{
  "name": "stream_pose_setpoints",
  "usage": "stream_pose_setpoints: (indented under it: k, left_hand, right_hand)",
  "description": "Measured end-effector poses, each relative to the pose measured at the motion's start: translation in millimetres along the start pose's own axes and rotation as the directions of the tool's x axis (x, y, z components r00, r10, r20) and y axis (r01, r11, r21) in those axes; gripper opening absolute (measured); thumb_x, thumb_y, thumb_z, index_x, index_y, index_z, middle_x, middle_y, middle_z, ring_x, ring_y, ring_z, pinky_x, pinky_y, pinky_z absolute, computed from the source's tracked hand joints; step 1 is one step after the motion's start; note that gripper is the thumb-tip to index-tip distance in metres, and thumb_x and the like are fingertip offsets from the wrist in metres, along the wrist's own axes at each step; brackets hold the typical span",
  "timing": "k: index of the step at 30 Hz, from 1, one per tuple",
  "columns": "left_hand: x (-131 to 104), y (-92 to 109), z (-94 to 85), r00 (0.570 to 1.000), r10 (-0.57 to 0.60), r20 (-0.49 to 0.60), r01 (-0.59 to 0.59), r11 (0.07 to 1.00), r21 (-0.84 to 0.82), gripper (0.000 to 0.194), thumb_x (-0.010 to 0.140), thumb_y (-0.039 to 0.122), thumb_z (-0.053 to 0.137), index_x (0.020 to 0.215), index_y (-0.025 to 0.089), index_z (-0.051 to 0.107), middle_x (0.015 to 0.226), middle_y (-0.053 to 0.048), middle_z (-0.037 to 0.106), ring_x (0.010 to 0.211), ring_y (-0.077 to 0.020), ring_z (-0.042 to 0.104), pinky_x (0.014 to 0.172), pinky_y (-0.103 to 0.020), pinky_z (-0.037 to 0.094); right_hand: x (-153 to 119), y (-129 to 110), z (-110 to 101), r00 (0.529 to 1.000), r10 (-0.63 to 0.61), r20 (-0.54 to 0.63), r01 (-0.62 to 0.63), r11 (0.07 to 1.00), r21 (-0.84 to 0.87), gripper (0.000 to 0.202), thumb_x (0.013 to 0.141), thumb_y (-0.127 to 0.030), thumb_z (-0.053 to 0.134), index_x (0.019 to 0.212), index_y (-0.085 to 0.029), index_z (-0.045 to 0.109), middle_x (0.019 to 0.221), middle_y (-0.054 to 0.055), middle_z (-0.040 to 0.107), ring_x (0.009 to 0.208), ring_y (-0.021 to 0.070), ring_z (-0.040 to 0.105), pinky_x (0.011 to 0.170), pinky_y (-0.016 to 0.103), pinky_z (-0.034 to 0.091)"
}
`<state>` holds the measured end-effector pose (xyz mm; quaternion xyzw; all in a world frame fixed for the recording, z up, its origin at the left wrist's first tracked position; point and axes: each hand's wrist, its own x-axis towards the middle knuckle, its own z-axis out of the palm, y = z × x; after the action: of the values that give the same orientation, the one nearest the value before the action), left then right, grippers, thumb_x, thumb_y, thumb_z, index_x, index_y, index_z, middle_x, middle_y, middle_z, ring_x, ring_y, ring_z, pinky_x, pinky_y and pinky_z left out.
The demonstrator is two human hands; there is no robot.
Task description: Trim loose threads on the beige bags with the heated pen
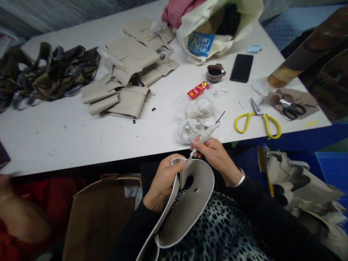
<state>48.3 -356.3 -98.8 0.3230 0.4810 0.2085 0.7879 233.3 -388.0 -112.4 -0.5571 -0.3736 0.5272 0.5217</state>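
Observation:
My left hand [163, 181] is closed on the upper edge of a beige bag piece [195, 206], thumb on top. The piece curves down over my lap and has a cut-out and a small metal fitting. Between the fingers of my right hand [214, 156] is a slim tool with a white wrapped handle [207, 134]. Its lower tip meets the beige edge beside my left thumb, while a thin dark rod sticks out of its upper end. Just beyond my right hand, a wad of white fluff in clear plastic [190, 130] lies on the white table [81, 141].
Yellow-handled scissors [258, 119], black-handled scissors [292, 108], a phone [241, 67], a red box [198, 90] and a small round pot [214, 73] lie on the table. Beige bags [130, 61] and dark bags [54, 72] are piled leftward. A co-worker's arm [21, 214] shows at lower left.

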Motion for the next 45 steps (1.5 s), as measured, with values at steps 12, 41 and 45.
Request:
stream_pose_setpoints:
  k: [12,41,45]
  left_hand:
    - [1.5,-8.6,5.9,0.998,0.056,-0.011,-0.056,0.998,0.0,0.039,0.066,0.038,0.096,0.078,0.014,0.067,0.067,0.001,0.059,0.06,-0.0114,0.05,0.059,-0.024,0.043]
    - [-20.7,-4.2,20.3,0.988,0.149,0.043,-0.154,0.976,0.155,0.036,0.067,0.038,0.094,0.076,0.016,0.066,0.065,0.002,0.057,0.059,-0.0114,0.048,0.056,-0.023,0.039]
    - [-33.3,4.2,26.1,0.987,0.161,0.001,-0.156,0.956,0.249,0.037,0.064,0.041,0.093,0.076,0.016,0.068,0.066,0.001,0.061,0.059,-0.0131,0.05,0.055,-0.024,0.042]
  right_hand:
    - [-13.0,-1.8,3.3,0.992,-0.053,-0.118,0.035,0.987,-0.154,0.043,0.099,-0.059,0.065,0.082,-0.019,0.071,0.068,0.0,0.069,0.062,0.0137,0.064,0.061,0.026,0.049]
    - [-116.7,23.7,0.8,0.756,-0.41,-0.51,0.396,0.907,-0.142,0.023,0.108,-0.043,0.062,0.119,-0.026,0.073,0.097,0.004,0.082,0.074,0.0169,0.074,0.068,0.03,0.062]
    - [-120.6,17.7,6.7,0.76,-0.381,-0.527,0.388,0.916,-0.102,0.027,0.107,-0.048,0.063,0.118,-0.025,0.073,0.096,0.004,0.082,0.074,0.0164,0.074,0.07,0.03,0.062]
